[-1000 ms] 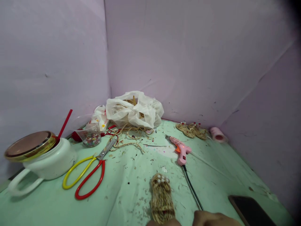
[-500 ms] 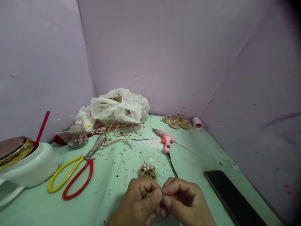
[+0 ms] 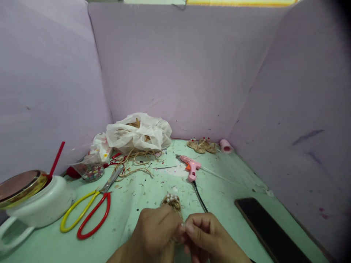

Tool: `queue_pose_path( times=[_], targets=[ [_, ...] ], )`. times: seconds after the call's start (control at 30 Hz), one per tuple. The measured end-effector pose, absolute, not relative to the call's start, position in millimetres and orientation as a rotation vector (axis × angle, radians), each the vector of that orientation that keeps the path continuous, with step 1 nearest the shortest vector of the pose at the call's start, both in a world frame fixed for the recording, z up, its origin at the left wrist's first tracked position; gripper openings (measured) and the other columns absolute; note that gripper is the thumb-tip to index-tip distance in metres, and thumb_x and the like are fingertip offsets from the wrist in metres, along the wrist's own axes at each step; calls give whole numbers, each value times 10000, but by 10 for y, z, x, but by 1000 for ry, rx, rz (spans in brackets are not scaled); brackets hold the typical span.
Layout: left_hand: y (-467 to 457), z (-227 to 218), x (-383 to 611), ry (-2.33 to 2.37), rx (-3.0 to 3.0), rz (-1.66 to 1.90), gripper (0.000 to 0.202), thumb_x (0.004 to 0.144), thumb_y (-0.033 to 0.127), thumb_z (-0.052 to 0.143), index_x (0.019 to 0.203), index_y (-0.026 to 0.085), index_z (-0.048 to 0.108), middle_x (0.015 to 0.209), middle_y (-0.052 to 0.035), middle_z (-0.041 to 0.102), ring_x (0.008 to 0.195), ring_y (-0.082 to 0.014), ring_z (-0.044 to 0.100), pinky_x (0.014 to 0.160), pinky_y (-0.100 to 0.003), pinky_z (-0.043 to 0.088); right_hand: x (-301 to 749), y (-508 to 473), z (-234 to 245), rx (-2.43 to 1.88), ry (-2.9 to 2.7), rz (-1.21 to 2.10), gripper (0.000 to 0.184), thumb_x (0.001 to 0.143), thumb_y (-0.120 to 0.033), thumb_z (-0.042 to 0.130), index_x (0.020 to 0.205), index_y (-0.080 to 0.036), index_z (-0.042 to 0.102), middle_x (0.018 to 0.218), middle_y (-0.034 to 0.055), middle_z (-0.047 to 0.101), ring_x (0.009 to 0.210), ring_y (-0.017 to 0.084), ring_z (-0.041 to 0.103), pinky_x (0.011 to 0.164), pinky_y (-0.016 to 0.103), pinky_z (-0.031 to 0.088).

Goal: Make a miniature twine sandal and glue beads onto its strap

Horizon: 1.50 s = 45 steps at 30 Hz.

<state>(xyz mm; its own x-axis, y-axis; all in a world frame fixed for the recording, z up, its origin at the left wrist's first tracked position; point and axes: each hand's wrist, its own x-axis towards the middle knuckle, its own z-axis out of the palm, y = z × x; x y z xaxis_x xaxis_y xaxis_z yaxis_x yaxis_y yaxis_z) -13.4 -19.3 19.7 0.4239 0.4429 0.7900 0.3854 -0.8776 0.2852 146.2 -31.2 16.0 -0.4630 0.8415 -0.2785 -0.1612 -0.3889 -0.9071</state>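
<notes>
A small woven straw piece (image 3: 174,203) with white pearl beads along its top stands out just beyond my hands, at the bottom centre; its lower part is mostly covered by them. My left hand (image 3: 155,228) is closed, its back turned up and its fingers curled down, partly hidden, over the near side of this piece. Touching or nearly touching its fingertips, my right hand (image 3: 204,233) pinches thumb against forefinger. A tiny pale speck shows at that pinch, too small to name.
Yellow-and-red-handled scissors (image 3: 94,210), a white pot (image 3: 46,204) and a bag of beads (image 3: 93,170) lie left. A pink glue gun (image 3: 193,168), straw slippers (image 3: 201,146) and a pink roll (image 3: 226,146) are beyond. A phone (image 3: 265,226) lies right; a white plastic bag (image 3: 139,131) sits behind.
My left hand has rolled over, so its back now faces up and its thumb is hidden. My right hand has dropped slightly, still pinching. The camera view has tilted up a little.
</notes>
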Motion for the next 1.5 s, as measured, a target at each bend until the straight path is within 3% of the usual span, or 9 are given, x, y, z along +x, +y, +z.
queue_pose_path(
  times=[0.23, 0.43, 0.57, 0.73, 0.93, 1.03, 1.27, 1.37, 1.5],
  targets=[
    [-151, 197, -156, 554, 2875, 1369, 283, 853, 138, 302, 598, 187, 414, 503, 22, 389, 453, -107, 333, 429, -259, 184, 1459, -374, 179, -916, -1145, 1983, 420, 692, -515, 598, 593, -107, 616, 434, -17, 520, 356, 25, 408, 363, 125, 245],
    [-166, 261, -155, 595, 3000, 1277, 279, 856, 132, 299, 619, 187, 435, 505, 21, 392, 442, -117, 342, 407, -271, 177, 1435, -385, 219, -960, -1148, 1922, 387, 701, -491, 588, 545, -143, 524, 400, -74, 366, 350, 29, 254, 349, 167, 128],
    [-190, 236, -122, 751, 3099, 1279, 202, 803, 124, 362, 621, 195, 410, 497, 24, 414, 419, -125, 356, 396, -284, 177, 1414, -402, 285, -1023, -1087, 1894, 377, 691, -430, 607, 521, -185, 377, 418, -110, 257, 368, 28, 154, 362, 179, 97],
    [-211, 203, -55, 885, 3092, 1266, 182, 757, 73, 392, 623, 196, 398, 480, 15, 457, 404, -133, 416, 393, -288, 223, 1372, -395, 260, -1082, -1183, 1839, 349, 729, -413, 542, 540, -204, 338, 436, -116, 212, 385, 39, 119, 371, 193, 87],
    [-282, 192, 27, 1021, 2834, 1360, 197, 773, 91, 342, 616, 197, 391, 456, 13, 449, 376, -120, 426, 390, -259, 258, 1356, -374, 189, -1128, -1677, 1284, 325, 790, -393, 410, 552, -217, 277, 514, -68, 252, 466, 76, 241, 423, 205, 224],
    [-332, 205, 30, 1020, 2590, 1192, 195, 806, 126, 317, 637, 193, 388, 476, 21, 435, 377, -99, 419, 396, -231, 272, 1384, -408, 190, -1162, -1944, 942, 261, 815, -317, 343, 588, -217, 261, 537, -53, 293, 486, 89, 301, 445, 209, 258],
    [-326, 259, 21, 1047, 1977, 825, 274, 848, 302, 290, 594, 200, 306, 502, 39, 340, 459, -92, 347, 464, -232, 268, 1445, -432, 189, -1082, -2258, 185, 187, 741, -157, 398, 591, -222, 307, 493, -53, 367, 402, 89, 379, 413, 217, 270],
    [-308, 275, 45, 1011, 1614, 731, 329, 842, 341, 305, 547, 195, 298, 490, 49, 311, 470, -81, 310, 455, -215, 257, 1456, -413, 205, -994, -2273, 52, 163, 713, -129, 396, 588, -219, 345, 491, -42, 401, 395, 93, 402, 405, 224, 268],
    [-290, 287, 73, 899, 1124, 682, 352, 792, 463, 387, 573, 204, 295, 452, 95, 244, 388, -48, 157, 370, -187, 143, 1453, -407, 239, -1065, -2176, 268, 210, 803, -178, 366, 596, -211, 377, 508, -36, 416, 431, 95, 428, 431, 215, 307]
  ],
)
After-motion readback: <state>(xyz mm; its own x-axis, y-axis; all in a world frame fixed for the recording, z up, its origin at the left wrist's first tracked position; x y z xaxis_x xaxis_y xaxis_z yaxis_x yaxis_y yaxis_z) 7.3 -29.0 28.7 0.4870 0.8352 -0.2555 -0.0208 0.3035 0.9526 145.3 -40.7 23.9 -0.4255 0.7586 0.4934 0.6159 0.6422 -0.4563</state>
